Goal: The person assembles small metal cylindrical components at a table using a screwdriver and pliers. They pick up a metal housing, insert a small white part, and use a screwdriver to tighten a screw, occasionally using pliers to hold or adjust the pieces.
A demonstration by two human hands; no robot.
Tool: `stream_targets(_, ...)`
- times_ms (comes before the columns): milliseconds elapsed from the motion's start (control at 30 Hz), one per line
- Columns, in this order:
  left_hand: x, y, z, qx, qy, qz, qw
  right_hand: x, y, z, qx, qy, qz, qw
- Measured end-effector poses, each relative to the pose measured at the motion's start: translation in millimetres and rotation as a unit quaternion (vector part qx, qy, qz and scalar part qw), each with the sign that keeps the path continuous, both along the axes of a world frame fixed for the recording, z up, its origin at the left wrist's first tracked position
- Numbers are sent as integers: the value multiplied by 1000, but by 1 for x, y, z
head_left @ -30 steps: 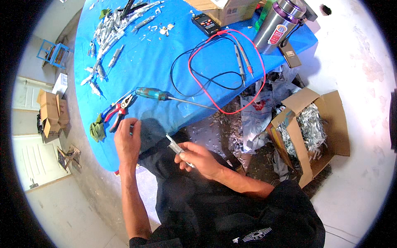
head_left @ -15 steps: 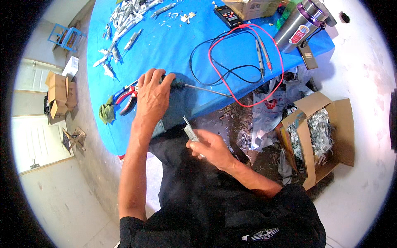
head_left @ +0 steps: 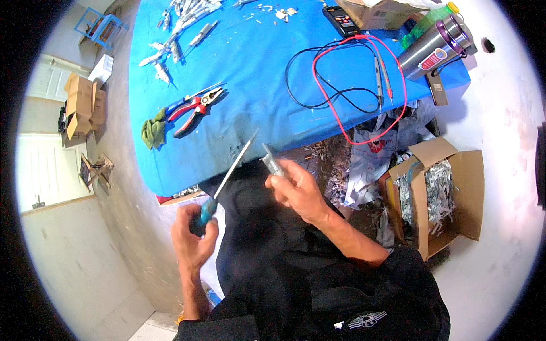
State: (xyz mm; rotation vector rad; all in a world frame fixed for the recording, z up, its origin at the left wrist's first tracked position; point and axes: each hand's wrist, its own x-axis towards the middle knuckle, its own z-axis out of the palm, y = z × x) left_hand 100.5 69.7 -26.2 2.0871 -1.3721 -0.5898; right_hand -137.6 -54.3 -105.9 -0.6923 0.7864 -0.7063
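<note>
My left hand (head_left: 192,237) is closed round the teal handle of a screwdriver (head_left: 235,166); its long shaft slants up and right past the table's near edge. To its right, my right hand (head_left: 301,193) pinches a slim light-grey piece (head_left: 273,165) with a thin pointed end, whose exact kind I cannot make out. The shaft's tip lies close to that piece, apart from it. On the blue-covered table (head_left: 244,74), pliers (head_left: 196,111) with red and black handles rest beside a thin tool (head_left: 196,95) and a crumpled green cloth (head_left: 152,131).
Several similar grey pieces (head_left: 185,23) are heaped at the far left of the table. A black meter (head_left: 341,21) with red and black leads (head_left: 314,74) lies farther right, near a steel flask (head_left: 435,48). Below the right edge stands a cardboard box (head_left: 418,210) of shredded-looking strips.
My left hand has lifted the screwdriver off the table and drawn it toward me, uncovering the pliers. The right hand, still with the grey piece, has shifted slightly in view.
</note>
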Motion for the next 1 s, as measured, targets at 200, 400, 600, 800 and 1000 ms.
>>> stream_targets(200,-14,42,-13,9,139,87,986,7,-2,1,21,5,12,1000)
stream_targets(400,-10,61,-24,-4,178,95,979,17,6,-3,-24,41,5,999)
stream_targets(600,-6,67,-22,-20,96,66,993,24,11,-10,-34,52,12,998)
stream_targets(800,-8,62,-1,-57,5,17,998,26,7,2,-54,107,36,992)
stream_targets(1000,-8,60,3,-104,-34,1,994,30,4,14,-93,128,53,986)
